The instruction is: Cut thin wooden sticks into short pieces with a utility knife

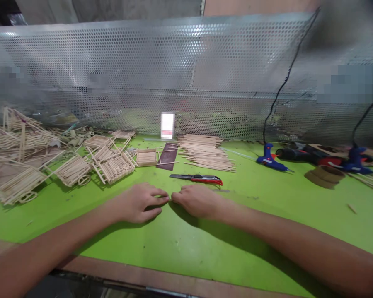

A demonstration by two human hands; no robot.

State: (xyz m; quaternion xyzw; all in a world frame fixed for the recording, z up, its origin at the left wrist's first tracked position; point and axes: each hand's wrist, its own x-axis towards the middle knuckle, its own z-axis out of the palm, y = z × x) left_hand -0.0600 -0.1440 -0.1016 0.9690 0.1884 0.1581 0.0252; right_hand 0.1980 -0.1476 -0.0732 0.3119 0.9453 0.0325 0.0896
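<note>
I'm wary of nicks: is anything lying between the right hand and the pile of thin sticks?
Yes. A red-and-black utility knife lies on the green tabletop between the right hand and the stick pile.

I am in what looks like a small craft workshop: on my green table (186, 250) lie a snap-blade knife (206, 179), a stack of thin wooden sticks (205, 151), corded blue glue guns (270, 159) and several little frames (115, 167) built from sticks, with a perforated metal sheet (127, 70) standing behind.
</note>
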